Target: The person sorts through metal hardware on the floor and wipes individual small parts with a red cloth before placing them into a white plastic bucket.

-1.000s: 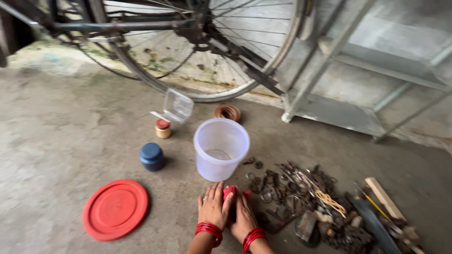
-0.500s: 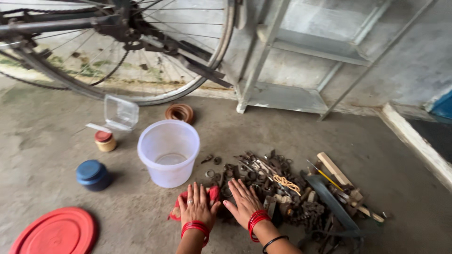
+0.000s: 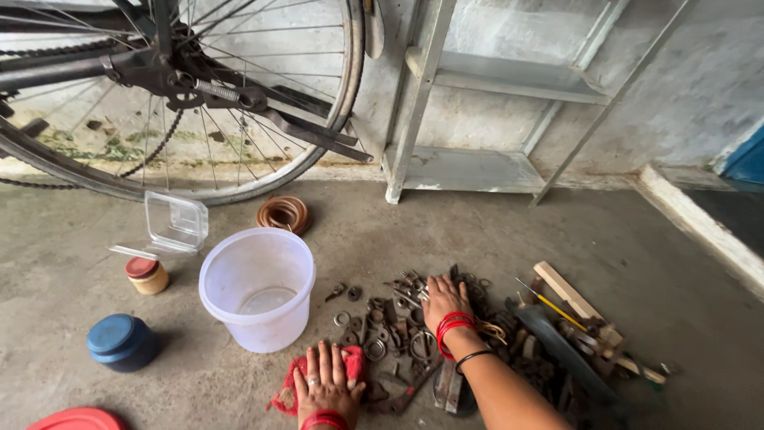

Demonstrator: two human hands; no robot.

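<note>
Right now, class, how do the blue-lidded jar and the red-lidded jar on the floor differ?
The blue-lidded jar is dark blue, squat and wide; the red-lidded jar is yellowish, narrower and smaller. The blue-lidded jar lies nearer the person, by the red round lid; the red-lidded jar stands farther off, next to the clear plastic box. Both stand upright, lids on, left of the white bucket.

bucket blocking left, scrap pile crowding right, bare floor ahead

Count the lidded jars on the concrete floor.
2. A small tan jar with a red lid stands left of the translucent white plastic bucket; a squat dark blue jar with a blue lid sits nearer the camera. None seem hidden.
</note>
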